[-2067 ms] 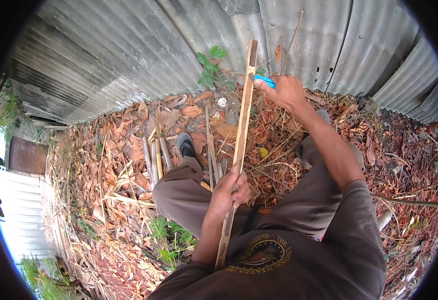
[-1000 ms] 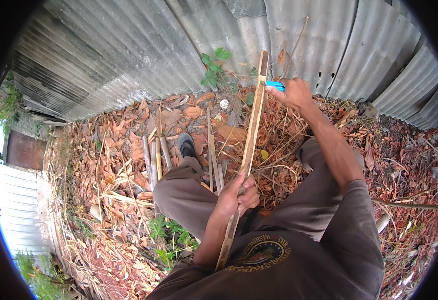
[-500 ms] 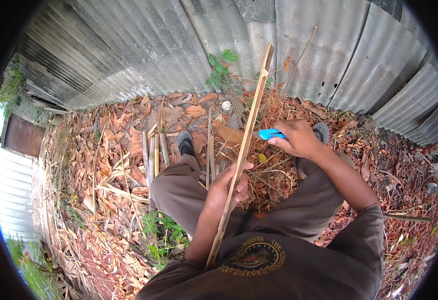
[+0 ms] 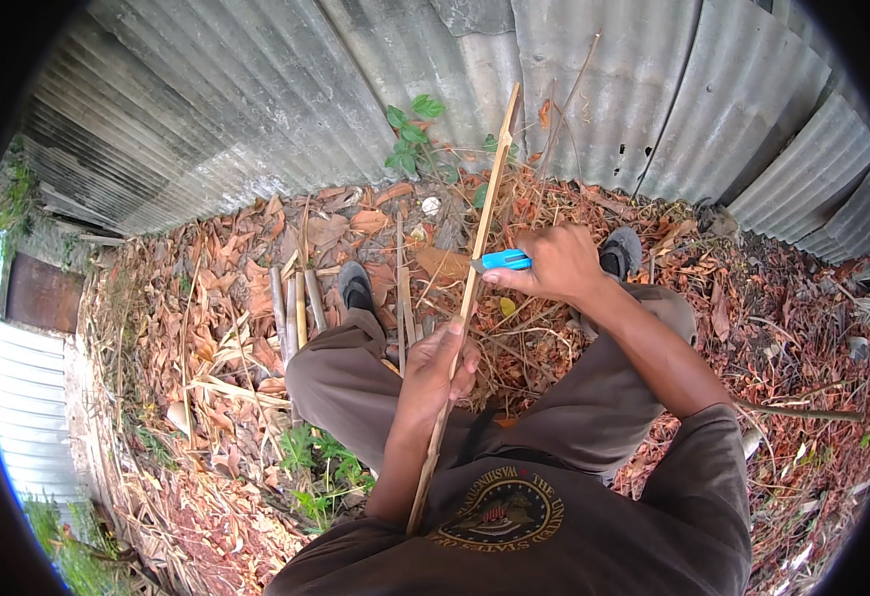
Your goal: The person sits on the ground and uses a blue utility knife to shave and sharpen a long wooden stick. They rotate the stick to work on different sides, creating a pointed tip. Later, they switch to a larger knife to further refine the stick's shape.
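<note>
Extending toward four and eight o'clock, leaf-littered ground (image 4: pixel 221 278) is bordered by a corrugated metal fence (image 4: pixel 435 74) from ten to nearly three o'clock. A long bamboo strip (image 4: pixel 492 199) is aligned from six o'clock to nearly one. The left hand (image 4: pixel 431 368), just toward six o'clock from centre, is wrapped around the strip; the right hand (image 4: pixel 564 262), between two and three o'clock, is clamped on a blue cutter (image 4: pixel 507 259), its blade (image 4: pixel 479 265) placed against the strip.
</note>
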Motion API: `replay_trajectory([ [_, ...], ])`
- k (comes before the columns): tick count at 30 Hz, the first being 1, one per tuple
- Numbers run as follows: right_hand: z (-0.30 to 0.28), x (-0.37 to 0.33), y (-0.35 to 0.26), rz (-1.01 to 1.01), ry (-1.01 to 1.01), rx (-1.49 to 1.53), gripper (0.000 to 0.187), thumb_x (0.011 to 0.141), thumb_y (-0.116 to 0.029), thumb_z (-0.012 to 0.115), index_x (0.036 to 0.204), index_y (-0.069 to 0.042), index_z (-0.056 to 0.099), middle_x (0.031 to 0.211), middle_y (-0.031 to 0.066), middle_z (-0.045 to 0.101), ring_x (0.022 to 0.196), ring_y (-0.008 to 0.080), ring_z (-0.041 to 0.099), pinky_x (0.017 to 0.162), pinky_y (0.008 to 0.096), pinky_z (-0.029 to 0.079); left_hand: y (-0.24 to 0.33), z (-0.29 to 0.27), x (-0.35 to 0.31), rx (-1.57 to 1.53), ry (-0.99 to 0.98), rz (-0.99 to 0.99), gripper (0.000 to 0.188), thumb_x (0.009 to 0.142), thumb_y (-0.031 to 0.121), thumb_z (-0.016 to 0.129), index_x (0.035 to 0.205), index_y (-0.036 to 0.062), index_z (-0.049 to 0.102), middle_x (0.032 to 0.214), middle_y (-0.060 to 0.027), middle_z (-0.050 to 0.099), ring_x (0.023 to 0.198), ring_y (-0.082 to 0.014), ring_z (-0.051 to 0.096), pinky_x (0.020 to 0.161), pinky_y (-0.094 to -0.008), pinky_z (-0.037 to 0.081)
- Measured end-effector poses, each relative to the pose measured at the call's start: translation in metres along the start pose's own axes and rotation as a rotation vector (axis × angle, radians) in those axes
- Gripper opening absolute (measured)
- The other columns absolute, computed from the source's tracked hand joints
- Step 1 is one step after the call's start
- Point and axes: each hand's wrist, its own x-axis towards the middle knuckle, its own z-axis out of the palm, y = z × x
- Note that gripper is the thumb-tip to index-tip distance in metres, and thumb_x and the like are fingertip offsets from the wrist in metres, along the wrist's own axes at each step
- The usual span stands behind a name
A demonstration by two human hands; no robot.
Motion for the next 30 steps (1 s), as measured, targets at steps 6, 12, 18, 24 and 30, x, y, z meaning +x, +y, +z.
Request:
replay_trajectory([
  [6, 0.003, 0.002, -0.008, 0.026, 0.038, 0.037, 0.066, 0.074, -0.073, 0.057, 0.059, -0.009, 0.059, 0.045, 0.0103, 0.051, 0.042, 0.0311, 0.056, 0.044, 0.0415, 0.045, 0.009, 0.002, -0.006, -0.02, 0.018, 0.002, 0.044, 0.102, 0.033, 0.045, 0.13, 0.0001, 0.048, 0.067, -0.0019, 0.05, 0.042, -0.0044, 0.034, 0.041, -0.0196, 0.031],
  [12, 0.01, 0.0, -0.013, -0.046, -0.002, 0.038, 0.068, 0.075, -0.075, 0.055, 0.061, -0.009, 0.061, 0.045, 0.0109, 0.05, 0.042, 0.0308, 0.056, 0.043, 0.041, 0.045, 0.003, -0.006, -0.008, -0.009, 0.035, -0.018, 0.042, 0.101, 0.032, 0.046, 0.129, 0.0005, 0.049, 0.067, -0.002, 0.05, 0.042, -0.0044, 0.035, 0.041, -0.0204, 0.031],
  [18, 0.008, 0.016, -0.004, -0.018, 0.037, -0.053, 0.067, 0.074, -0.075, 0.056, 0.06, -0.01, 0.06, 0.044, 0.0101, 0.05, 0.041, 0.0295, 0.056, 0.041, 0.0409, 0.043, 0.001, -0.008, -0.006, 0.057, 0.041, 0.041, 0.032, 0.102, 0.032, 0.045, 0.097, 0.0016, 0.054, 0.067, -0.0024, 0.05, 0.042, -0.0047, 0.035, 0.04, -0.0213, 0.031],
  [24, 0.0, 0.015, -0.011, -0.015, -0.032, -0.056, 0.067, 0.074, -0.075, 0.056, 0.064, -0.009, 0.061, 0.046, 0.0099, 0.051, 0.04, 0.0301, 0.055, 0.041, 0.0419, 0.043, 0.003, -0.011, -0.008, -0.02, 0.028, 0.019, 0.032, 0.102, 0.032, 0.045, 0.089, 0.0028, 0.052, 0.067, -0.0024, 0.05, 0.042, -0.0052, 0.036, 0.04, -0.0207, 0.031],
  [30, -0.002, 0.031, -0.007, -0.088, -0.015, -0.095, 0.072, 0.076, -0.078, 0.05, 0.061, -0.009, 0.064, 0.045, 0.0097, 0.053, 0.04, 0.0264, 0.058, 0.041, 0.0392, 0.046, 0.008, -0.011, -0.012, 0.059, 0.052, 0.076, 0.032, 0.102, 0.031, 0.045, 0.09, 0.003, 0.053, 0.066, -0.0021, 0.05, 0.041, -0.0049, 0.036, 0.039, -0.021, 0.031],
])
